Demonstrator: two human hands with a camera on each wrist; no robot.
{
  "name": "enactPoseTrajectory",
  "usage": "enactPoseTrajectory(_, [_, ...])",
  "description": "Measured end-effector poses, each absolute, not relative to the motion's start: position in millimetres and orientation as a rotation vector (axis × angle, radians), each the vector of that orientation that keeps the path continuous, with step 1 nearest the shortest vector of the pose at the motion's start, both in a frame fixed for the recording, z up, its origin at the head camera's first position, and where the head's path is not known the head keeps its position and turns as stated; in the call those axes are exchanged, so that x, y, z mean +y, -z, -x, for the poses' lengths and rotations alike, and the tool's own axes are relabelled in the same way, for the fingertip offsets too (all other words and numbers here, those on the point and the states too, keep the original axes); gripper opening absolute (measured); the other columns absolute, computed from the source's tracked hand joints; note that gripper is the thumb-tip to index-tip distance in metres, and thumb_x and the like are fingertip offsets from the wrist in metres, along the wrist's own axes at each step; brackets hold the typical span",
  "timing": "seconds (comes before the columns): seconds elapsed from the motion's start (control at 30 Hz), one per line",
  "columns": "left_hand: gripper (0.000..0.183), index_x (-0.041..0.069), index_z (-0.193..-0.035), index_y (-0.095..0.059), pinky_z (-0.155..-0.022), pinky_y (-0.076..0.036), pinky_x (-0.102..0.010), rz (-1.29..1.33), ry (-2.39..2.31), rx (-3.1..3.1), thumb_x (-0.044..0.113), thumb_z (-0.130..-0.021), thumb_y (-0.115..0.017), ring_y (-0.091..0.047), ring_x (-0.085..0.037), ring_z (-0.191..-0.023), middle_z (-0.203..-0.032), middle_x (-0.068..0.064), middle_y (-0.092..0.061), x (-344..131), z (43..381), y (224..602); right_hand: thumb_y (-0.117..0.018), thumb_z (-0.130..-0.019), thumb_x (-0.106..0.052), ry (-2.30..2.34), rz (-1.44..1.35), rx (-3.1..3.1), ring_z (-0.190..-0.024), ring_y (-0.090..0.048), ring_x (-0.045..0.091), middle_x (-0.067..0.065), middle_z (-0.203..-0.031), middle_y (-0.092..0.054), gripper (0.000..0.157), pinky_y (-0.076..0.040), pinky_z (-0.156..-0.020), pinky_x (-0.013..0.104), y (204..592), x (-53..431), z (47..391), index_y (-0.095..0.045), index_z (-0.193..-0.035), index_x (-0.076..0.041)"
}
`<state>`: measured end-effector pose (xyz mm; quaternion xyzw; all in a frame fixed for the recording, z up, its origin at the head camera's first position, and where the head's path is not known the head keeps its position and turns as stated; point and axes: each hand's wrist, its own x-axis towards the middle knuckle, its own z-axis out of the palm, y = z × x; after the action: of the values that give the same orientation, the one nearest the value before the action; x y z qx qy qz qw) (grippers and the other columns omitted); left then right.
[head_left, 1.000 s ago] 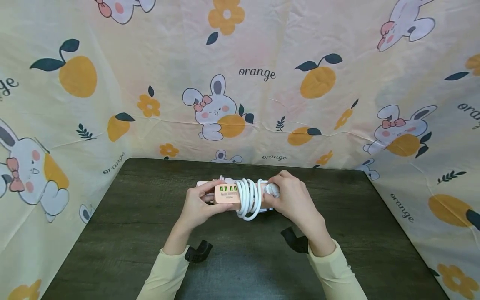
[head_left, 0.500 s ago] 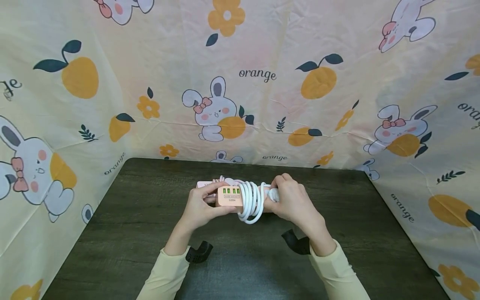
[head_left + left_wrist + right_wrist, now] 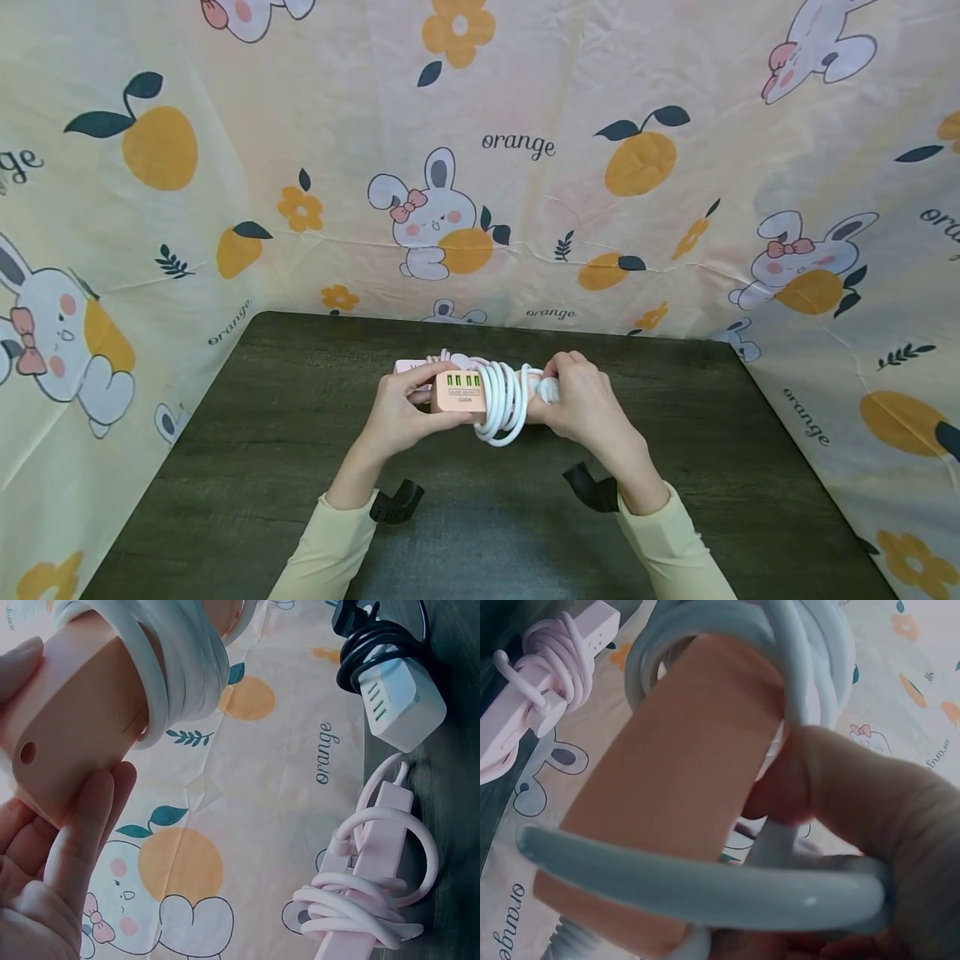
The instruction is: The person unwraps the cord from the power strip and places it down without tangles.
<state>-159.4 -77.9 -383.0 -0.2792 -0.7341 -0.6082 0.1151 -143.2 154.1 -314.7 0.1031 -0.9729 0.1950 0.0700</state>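
Observation:
A peach power strip with green USB ports is lifted above the table. A thick white cord is coiled round its middle. My left hand grips the strip's left end; the left wrist view shows fingertips against the peach casing. At the other end my right hand holds the strip and cord, with the round white plug beside the fingers. A loop of cord crosses the peach casing in the right wrist view. The right fingertips are partly hidden.
Behind lies a pink power strip wrapped in its own pink cord. A white power strip with a black cord lies near it, hidden in the head view. The dark wooden table meets a patterned cloth at its far edge.
Over the second, the peach strip and both hands have shifted slightly down and to the right, uncovering more of the pink strip behind. In the last half second they barely move.

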Motion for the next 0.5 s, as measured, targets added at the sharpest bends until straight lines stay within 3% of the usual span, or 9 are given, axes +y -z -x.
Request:
enactPoseTrajectory(0.37, [0.056,-0.006,-0.112,-0.063,-0.075,-0.055,-0.028,0.845,1.713,-2.160,0.003,-0.061,-0.086,-0.063,-0.022,-0.091,-0.104,-0.016,-0.066,-76.0,155.0,383.9,-0.079,-0.068,-0.028,-0.637,-0.305,-2.979,-0.063,-0.047,0.019,0.005,-0.074,-0.051,0.036,-0.042,-0.053,0.029,317.2,156.8,140.7,-0.058,-0.082,-0.002])
enactPoseTrajectory(0.5, [0.055,-0.006,-0.112,-0.063,-0.074,-0.055,-0.026,0.839,1.708,-2.154,0.003,-0.062,-0.086,-0.063,-0.020,-0.090,-0.104,-0.015,-0.067,-74.8,152.4,385.3,-0.076,-0.069,-0.023,-0.590,-0.330,-2.939,-0.061,-0.048,0.019,0.006,-0.074,-0.053,0.029,-0.042,-0.052,0.030,317.4,156.7,137.5,-0.059,-0.081,-0.002])
